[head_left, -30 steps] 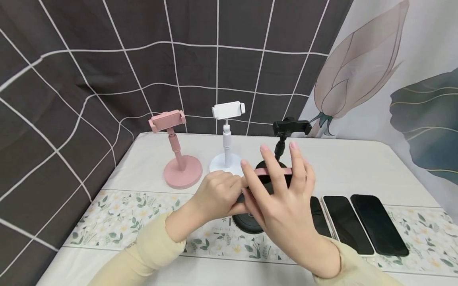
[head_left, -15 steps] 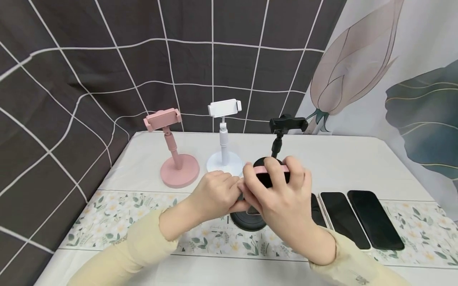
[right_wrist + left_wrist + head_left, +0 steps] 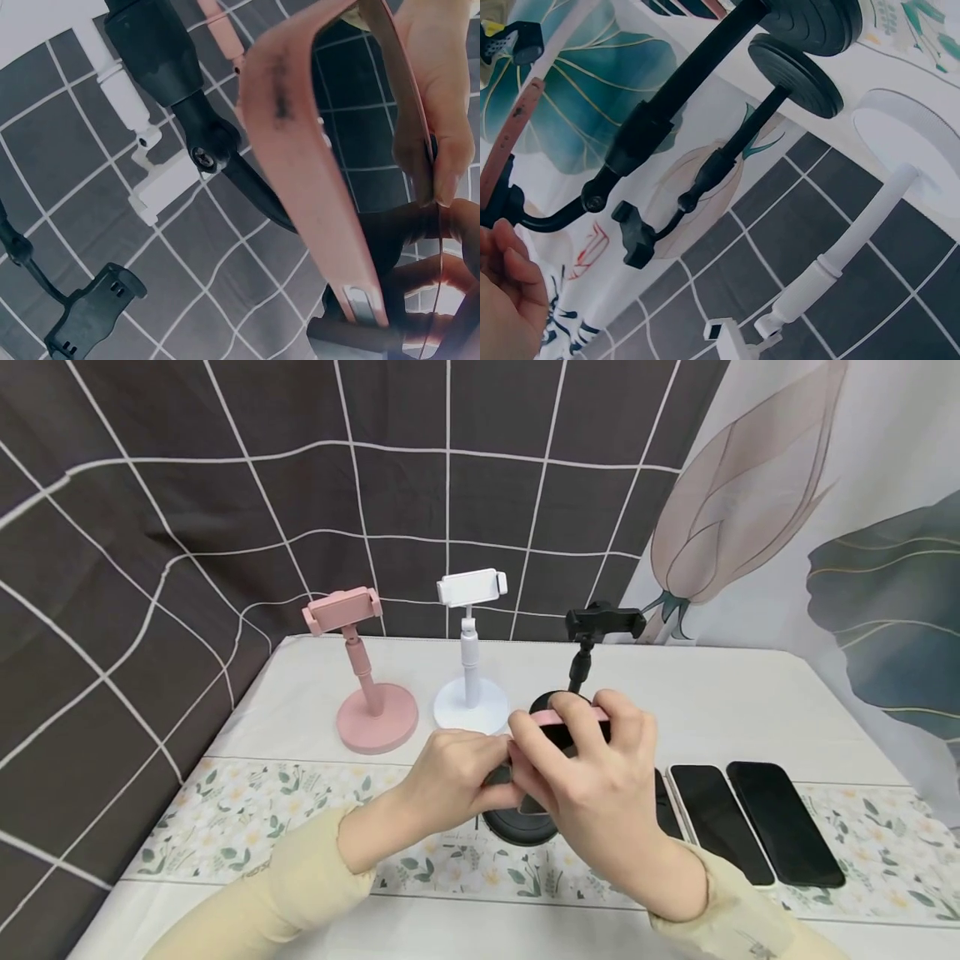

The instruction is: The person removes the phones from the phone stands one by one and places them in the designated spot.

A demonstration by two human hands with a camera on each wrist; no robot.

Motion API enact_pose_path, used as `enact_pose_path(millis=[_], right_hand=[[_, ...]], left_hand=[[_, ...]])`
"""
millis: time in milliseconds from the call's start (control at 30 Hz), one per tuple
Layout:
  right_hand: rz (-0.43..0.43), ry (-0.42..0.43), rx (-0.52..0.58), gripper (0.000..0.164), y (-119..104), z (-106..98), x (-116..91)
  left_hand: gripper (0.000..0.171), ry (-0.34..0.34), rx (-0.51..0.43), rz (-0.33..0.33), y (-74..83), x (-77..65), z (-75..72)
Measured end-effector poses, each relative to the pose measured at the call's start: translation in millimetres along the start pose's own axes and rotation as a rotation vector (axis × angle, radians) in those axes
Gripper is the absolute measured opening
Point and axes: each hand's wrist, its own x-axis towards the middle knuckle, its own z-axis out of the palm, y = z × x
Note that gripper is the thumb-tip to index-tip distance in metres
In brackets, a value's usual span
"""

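Note:
A phone in a pink case (image 3: 551, 717) sits at the holder of a near black phone stand (image 3: 517, 828), its screen side facing me. My right hand (image 3: 600, 768) grips the phone with bent fingers spread over its top and side. Beside it, my left hand (image 3: 457, 768) has its fingers curled at the left end of the phone and holder. In the left wrist view the fingers of the left hand (image 3: 510, 292) touch the black clamp (image 3: 502, 206) by the pink case edge. The right wrist view shows the case's pink side (image 3: 300, 157) close up. Much of the clamp is hidden by the hands.
Behind stand a pink phone stand (image 3: 377, 718), a white phone stand (image 3: 471, 693) and another black phone stand (image 3: 581, 660), their holders without phones. To the right lie several dark-screened phones, among them a black phone (image 3: 786, 822) and a white-edged phone (image 3: 722, 822).
A second ago the right hand's fingers were raised and straighter over the phone; they have bent down around it. The left hand has stayed nearly in place.

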Motion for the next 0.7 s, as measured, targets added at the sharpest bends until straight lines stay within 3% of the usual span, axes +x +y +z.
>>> enact_pose_path(millis=[267,467,700], right_hand=[[0.049,-0.066,0.064,0.014,-1.4,-4.0,-0.7],[0.038,-0.057,0.073,0.013,0.4,-2.7,1.8],[0.032,-0.029,0.103,0.017,-0.5,-3.7,0.9]], left_hand=[[0.029,0.107,-0.047,0.030,-0.3,1.2,5.0],[0.027,0.132,-0.060,0.017,0.1,0.5,8.7],[0.013,0.167,-0.156,0.025,-3.1,-0.2,13.7]])
